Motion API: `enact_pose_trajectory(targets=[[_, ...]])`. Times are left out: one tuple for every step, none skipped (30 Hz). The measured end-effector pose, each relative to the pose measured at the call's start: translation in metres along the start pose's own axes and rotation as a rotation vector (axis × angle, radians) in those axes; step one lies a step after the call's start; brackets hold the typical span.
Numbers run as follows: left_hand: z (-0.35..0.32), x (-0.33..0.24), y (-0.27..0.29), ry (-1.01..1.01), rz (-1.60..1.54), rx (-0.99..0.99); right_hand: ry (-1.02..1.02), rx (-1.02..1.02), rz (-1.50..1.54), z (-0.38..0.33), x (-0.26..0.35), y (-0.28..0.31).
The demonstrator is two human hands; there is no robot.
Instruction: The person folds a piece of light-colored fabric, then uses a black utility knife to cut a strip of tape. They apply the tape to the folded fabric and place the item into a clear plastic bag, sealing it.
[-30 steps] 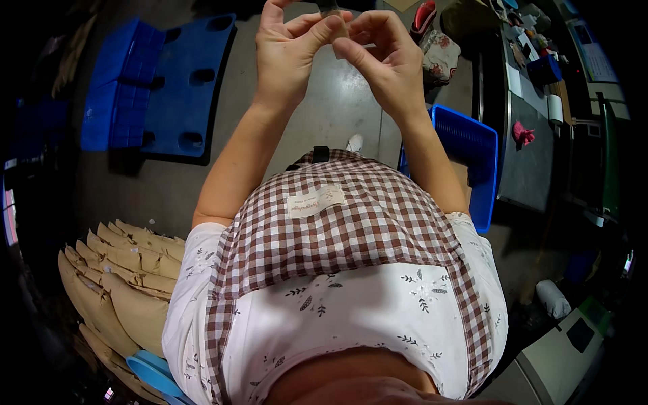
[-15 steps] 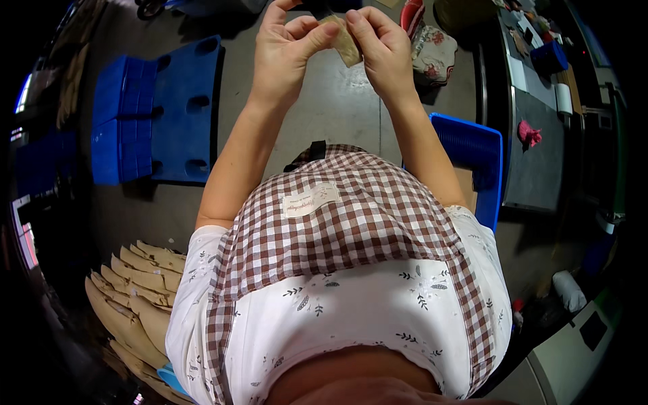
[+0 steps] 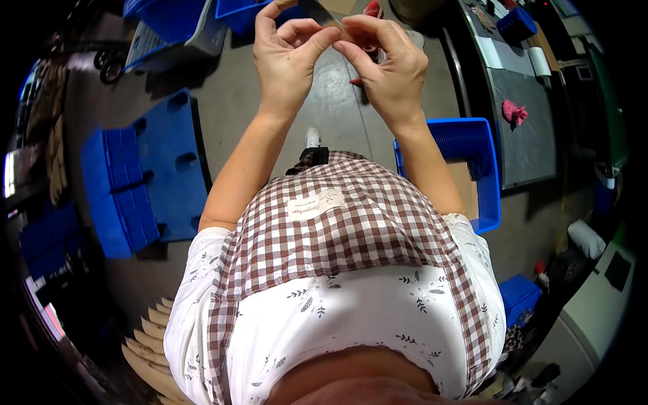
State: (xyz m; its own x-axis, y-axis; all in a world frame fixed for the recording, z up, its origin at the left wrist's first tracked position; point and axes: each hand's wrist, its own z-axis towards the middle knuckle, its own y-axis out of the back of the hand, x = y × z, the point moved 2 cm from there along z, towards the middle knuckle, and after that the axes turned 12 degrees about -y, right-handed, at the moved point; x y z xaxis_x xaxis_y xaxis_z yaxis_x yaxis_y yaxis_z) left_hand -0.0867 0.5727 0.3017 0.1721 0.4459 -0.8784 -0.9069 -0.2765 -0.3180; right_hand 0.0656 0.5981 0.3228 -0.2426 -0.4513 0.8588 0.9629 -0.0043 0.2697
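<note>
- We see the left hand (image 3: 287, 64) and right hand (image 3: 388, 71) raised at the top centre of the frame, fingertips meeting and pinching a small thin piece (image 3: 322, 15) between them; both are closed on it, not clenched
- The piece is held in the air over the floor (image 3: 337, 101), with nothing under it; we judge that a loosened pinch would drop it, and it could be hard to find down there
- Only fingertips hold it, so we think a twist or pull from one hand could bend or tear it
- The blue bin (image 3: 472, 169) sits lower right, well apart, so a drop would likely miss it
- The piece is too small and partly cut off for us to tell its kind
</note>
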Motion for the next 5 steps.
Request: enact_pose_trajectory(targets=[[-0.002,-0.001,-0.003,0.015,-0.038,0.0,-0.03,0.004,0.062,0.0,-0.008,0.0],[-0.003,0.002,-0.003,0.028,-0.04,-0.003,-0.049,0.025,0.093,-0.002,-0.013,-0.001],[-0.005,0.007,0.0,0.042,-0.042,-0.006,-0.069,0.045,0.124,-0.005,-0.018,-0.002],[-0.005,0.01,0.004,0.056,-0.039,-0.006,-0.092,0.063,0.161,-0.006,-0.02,-0.004],[-0.003,0.013,0.006,0.074,0.047,0.008,-0.186,0.109,0.162,-0.006,-0.018,-0.004]])
